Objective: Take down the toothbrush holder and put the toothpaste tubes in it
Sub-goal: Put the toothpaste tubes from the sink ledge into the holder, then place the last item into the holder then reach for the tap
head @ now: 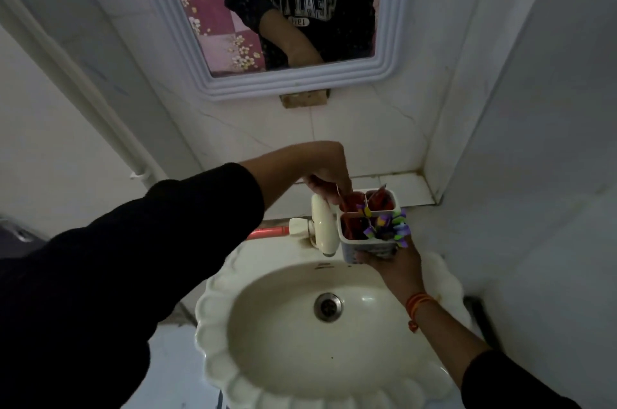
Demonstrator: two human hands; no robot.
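Your right hand (389,263) cups the toothbrush holder (369,225) from below, above the sink's (233,372) back rim beside the tap (322,228). It looks light, hard, slick plastic (top-heavy when filled). Your left hand (329,179) pinches a red toothpaste tube (349,204) into the back-left compartment. Tiled walls crowd close.

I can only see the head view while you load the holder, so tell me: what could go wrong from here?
1. The white plastic compartment holder is held from below by the right hand alone, above the cream scalloped sink; a downward push could tip it in.
2. The left hand is pressing a red toothpaste tube into a rear compartment; the purple and green brush heads crowd the front and might get knocked out.
3. The cream tap sits close beside the holder, so it could get bumped.
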